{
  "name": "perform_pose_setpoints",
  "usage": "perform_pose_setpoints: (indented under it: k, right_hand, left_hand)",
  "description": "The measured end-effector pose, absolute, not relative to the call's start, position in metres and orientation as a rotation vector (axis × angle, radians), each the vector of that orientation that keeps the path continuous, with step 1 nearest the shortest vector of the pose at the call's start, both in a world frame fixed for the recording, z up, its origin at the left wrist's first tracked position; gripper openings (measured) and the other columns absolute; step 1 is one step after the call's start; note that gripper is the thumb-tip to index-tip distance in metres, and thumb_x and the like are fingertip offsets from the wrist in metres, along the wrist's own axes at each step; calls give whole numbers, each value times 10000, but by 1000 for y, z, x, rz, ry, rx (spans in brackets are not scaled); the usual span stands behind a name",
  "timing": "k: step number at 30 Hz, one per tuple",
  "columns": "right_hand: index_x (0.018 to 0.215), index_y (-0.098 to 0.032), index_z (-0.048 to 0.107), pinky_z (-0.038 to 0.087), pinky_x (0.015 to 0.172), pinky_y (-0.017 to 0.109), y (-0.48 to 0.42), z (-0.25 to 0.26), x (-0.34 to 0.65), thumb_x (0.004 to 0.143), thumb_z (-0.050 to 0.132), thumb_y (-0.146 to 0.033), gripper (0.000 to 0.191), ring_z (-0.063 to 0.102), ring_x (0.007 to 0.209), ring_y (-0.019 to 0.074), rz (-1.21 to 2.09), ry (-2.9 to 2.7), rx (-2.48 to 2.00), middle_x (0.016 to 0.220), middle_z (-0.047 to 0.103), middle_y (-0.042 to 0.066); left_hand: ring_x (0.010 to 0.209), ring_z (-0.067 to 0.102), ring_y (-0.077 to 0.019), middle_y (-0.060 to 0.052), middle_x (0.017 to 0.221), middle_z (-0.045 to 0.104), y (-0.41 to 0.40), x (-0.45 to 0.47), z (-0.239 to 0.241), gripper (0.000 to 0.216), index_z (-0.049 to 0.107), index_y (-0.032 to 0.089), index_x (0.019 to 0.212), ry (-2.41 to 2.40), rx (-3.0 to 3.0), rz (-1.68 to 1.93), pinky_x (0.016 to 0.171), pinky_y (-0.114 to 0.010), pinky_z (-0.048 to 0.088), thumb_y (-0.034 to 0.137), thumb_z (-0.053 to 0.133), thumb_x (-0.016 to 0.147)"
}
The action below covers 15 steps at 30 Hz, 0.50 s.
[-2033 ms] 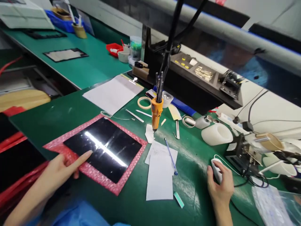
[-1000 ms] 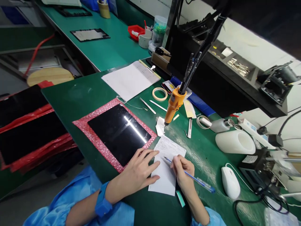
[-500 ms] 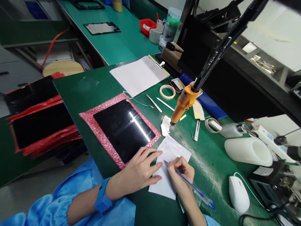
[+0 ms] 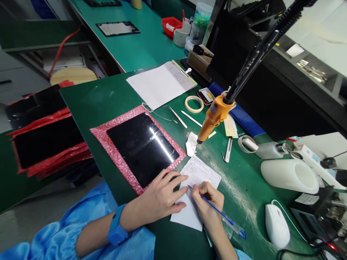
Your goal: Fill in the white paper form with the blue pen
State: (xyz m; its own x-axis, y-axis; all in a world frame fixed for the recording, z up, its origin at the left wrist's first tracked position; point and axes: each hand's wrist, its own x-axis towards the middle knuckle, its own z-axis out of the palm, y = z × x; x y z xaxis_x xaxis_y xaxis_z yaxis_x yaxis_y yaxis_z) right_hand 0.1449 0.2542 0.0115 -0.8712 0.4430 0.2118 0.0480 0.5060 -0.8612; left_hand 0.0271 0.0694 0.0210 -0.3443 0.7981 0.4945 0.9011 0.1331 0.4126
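Note:
My left hand (image 4: 161, 195) lies flat with fingers spread on the edge of a white paper slip (image 4: 199, 177) on the green bench, beside a black glossy panel (image 4: 142, 148) resting on pink bubble wrap (image 4: 108, 135). My right hand (image 4: 208, 204) is closed around a blue pen (image 4: 219, 213), whose tip touches the slip. A blue strap sits on my left wrist.
An orange electric screwdriver (image 4: 213, 117) hangs over the bench on a black cable. Behind lie a clipboard (image 4: 161, 85), tape roll (image 4: 194, 104), tweezers and a knife. A white mouse (image 4: 277, 225) and white cylinder (image 4: 290, 176) are at right. More black panels in red wrap (image 4: 46, 141) stack at left.
Two seconds ago my left finger touched the panel and my right hand held the mouse. Both hands moved to the paper slip, and my right hand took up the pen. The view shifted slightly.

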Motion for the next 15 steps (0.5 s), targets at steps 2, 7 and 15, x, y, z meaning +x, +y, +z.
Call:
perform_pose_setpoints:
  k: [2, 7, 15]
  right_hand:
    - [658, -254, 453, 330, 505, 257, 254, 12, 145, 1040, 741, -277, 479, 342, 527, 93, 1303, -2352, -407, 600, 419, -84]
    - [655, -253, 454, 327, 501, 259, 255, 10, 145, 1046, 739, -293, 485, 327, 528, 94, 1277, -2359, -396, 600, 407, -84]
    - [670, -247, 483, 339, 518, 256, 253, 12, 144, 1051, 724, -260, 451, 343, 528, 93, 1274, -2362, -371, 614, 423, -86]
  left_hand:
    - [1235, 657, -290, -96, 1365, 746, 69, 27, 22, 215, 705, 156, 1221, -2242, -1697, -993, 1058, -453, 500, 268, 753, 1044]
    - [1210, 663, -292, -97, 1367, 750, 69, 27, 23, 288, 703, 158, 1219, -2239, -1690, -997, 1027, -453, 523, 263, 829, 983]
    - [1244, 671, -301, -100, 1390, 750, 69, 28, 18, 202, 713, 157, 1220, -2255, -1693, -995, 1032, -458, 538, 250, 735, 1042]
